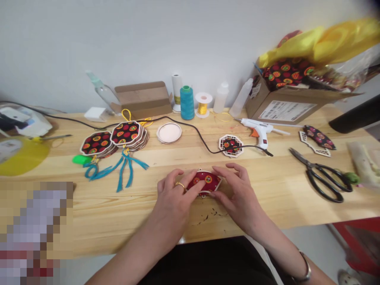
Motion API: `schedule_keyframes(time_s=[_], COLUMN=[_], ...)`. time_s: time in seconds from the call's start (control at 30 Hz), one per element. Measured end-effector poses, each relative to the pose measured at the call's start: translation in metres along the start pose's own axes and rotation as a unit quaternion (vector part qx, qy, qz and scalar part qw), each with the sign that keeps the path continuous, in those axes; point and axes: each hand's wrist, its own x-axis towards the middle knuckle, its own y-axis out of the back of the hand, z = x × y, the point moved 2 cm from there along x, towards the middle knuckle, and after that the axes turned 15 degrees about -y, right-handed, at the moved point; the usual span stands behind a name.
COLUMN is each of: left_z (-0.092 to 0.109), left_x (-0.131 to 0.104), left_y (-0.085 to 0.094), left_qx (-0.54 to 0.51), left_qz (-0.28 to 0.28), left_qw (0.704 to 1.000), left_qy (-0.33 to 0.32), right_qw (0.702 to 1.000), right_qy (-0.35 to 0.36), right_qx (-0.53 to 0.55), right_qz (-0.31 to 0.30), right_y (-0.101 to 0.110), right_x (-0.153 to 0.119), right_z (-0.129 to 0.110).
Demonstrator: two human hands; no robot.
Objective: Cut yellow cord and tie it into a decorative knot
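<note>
A small fan-shaped ornament [208, 179] with dark red patterned fabric and a pale frame is near the table's front edge. Both hands hold it. My left hand [175, 194] grips its left end, one finger pressing on the fabric. With thumb and fingertips, my right hand [236, 190] pinches its right end. Small rings stick out at the top and bottom of the frame. Dark scraps [212, 213] lie on the wood just below it.
Stacked fabric ornaments [126, 133] with blue tassels [126, 168] lie left. A cord [202, 136] crosses the table [118, 221]. A glue gun [257, 130], an octagonal ornament [230, 146] and black scissors [319, 174] lie right. Behind stand teal thread [187, 103] and a full cardboard box [285, 105].
</note>
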Motion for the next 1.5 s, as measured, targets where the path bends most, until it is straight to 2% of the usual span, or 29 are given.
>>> schedule_keyframes(time_s=[0.5,0.67,0.9,1.17,1.4,1.5], left_z=[0.002,0.002,0.003,0.004,0.003,0.003], left_x=[0.0,0.001,0.002,0.002,0.002,0.002], left_y=[0.006,0.007,0.007,0.009,0.008,0.007], left_qx=[0.015,0.013,0.02,0.019,0.022,0.026], left_qz=[-0.049,-0.054,-0.065,-0.071,-0.065,-0.065], left_qw=[0.999,0.998,0.998,0.997,0.998,0.997], left_qy=[-0.02,-0.014,-0.012,-0.012,-0.013,-0.014], right_qw=[0.999,0.992,0.967,0.939,0.932,0.946], right_qy=[0.034,0.057,0.126,0.144,0.148,0.14], right_qx=[-0.029,-0.11,-0.222,-0.31,-0.33,-0.29], right_qz=[-0.011,0.022,0.025,0.03,0.016,0.014], right_y=[0.012,0.01,0.0,-0.003,-0.007,-0.008], right_x=[0.007,0.019,0.025,0.025,0.025,0.03], right_z=[-0.015,-0.026,-0.032,-0.04,-0.044,-0.04])
